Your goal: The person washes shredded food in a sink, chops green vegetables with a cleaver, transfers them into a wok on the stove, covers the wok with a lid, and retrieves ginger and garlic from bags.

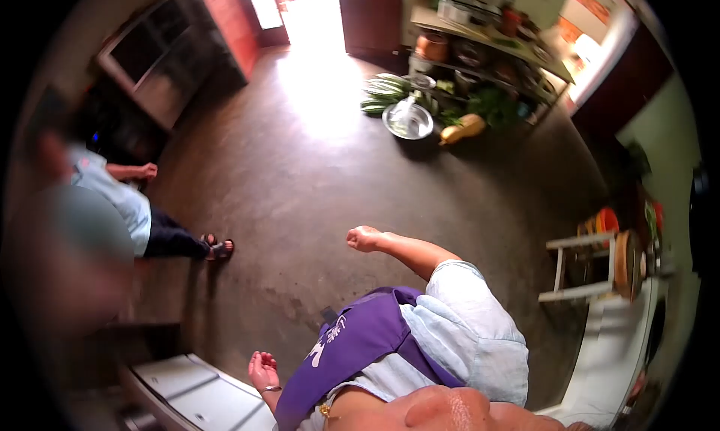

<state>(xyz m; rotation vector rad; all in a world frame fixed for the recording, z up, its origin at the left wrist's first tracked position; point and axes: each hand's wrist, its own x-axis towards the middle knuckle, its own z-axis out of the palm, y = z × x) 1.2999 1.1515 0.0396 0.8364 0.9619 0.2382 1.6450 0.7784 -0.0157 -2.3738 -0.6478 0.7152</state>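
My left hand [264, 371], with a bracelet at the wrist, is at the lower left beside my purple apron [352, 333]. Its palm shows, its fingers are loosely bent and apart, and nothing is in it. A white panelled surface [202, 393] lies nearest to that hand. My right hand [363, 238] swings out over the dark floor [300, 199], its fingers curled in a loose fist. I see nothing held in it, and it touches nothing.
Another person [112, 191] in sandals stands at the left. Ahead, a shelf table [480, 30] bears pots; a metal basin [407, 121], green vegetables [384, 94] and a yellow squash [463, 129] are below. A wooden stool [585, 267] is at the right. Light enters through a doorway [311, 26].
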